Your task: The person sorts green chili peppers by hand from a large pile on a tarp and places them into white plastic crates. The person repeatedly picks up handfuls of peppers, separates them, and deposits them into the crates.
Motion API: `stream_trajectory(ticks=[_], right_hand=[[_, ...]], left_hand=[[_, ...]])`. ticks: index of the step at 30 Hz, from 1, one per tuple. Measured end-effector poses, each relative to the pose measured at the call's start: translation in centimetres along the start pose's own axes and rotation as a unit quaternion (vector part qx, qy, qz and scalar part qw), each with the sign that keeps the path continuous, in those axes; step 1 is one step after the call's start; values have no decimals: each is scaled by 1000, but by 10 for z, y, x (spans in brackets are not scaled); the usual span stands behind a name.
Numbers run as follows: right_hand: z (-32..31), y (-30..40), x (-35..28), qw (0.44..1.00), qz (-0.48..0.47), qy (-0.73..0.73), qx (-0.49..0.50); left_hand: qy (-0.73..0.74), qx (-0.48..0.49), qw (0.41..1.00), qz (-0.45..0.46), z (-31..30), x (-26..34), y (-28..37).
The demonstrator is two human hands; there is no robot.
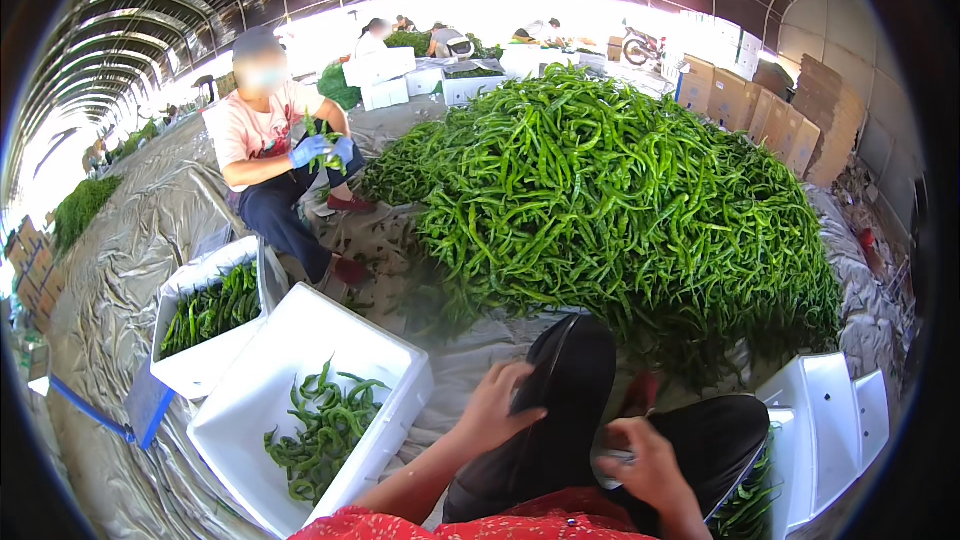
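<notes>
My left hand (501, 411) rests by my left knee, fingers apart, with nothing seen in it. Between my thighs, my right hand (637, 457) is curled beside a small shiny object (616, 459) that I cannot make out; whether the hand grips it is unclear. A large heap of long green chili peppers (585, 195) lies in front of my knees. On my left, a white foam box (247, 382) stands tilted, with a loose bunch of curled green peppers (322, 431) inside. Beyond it, another foam box (176, 367) holds straighter peppers (214, 307) in rows.
A seated co-worker (262, 127) in blue gloves holds peppers at the left of the heap. White foam boxes (821, 420) and more peppers (750, 495) are at my right. Cardboard boxes (731, 101) line the right side. Other people and a motorcycle (643, 46) are farther back.
</notes>
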State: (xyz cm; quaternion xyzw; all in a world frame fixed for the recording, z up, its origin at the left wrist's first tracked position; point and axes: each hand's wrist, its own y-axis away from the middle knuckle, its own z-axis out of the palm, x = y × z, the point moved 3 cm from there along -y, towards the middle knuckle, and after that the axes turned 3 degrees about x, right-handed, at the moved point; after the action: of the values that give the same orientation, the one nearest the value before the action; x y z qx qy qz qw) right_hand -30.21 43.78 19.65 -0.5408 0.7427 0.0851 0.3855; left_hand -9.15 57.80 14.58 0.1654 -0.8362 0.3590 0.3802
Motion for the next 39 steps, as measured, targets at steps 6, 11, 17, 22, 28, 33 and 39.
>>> stream_trajectory(ticks=[6, 11, 17, 22, 28, 33, 39], right_hand=[[59, 13, 34, 998, -34, 61, 8], [65, 26, 44, 998, -54, 23, 1], [57, 36, 47, 996, -78, -36, -15], [57, 45, 52, 989, -82, -91, -83], [64, 62, 60, 956, -39, -161, -241], [51, 58, 51, 958, -42, -140, -245], [-19, 33, 51, 982, -52, -164, -77]], left_hand=[[-46, -51, 995, -71, 16, -8, 47], [-1, -134, 986, -101, 15, 0, 43], [7, -179, 982, -62, 17, 7, 37], [-4, -276, 961, -18, 16, 19, 27], [30, -427, 902, -50, 21, 22, 42], [118, -394, 899, -151, 15, 0, 43], [33, -361, 850, -382, 50, -165, 95]])
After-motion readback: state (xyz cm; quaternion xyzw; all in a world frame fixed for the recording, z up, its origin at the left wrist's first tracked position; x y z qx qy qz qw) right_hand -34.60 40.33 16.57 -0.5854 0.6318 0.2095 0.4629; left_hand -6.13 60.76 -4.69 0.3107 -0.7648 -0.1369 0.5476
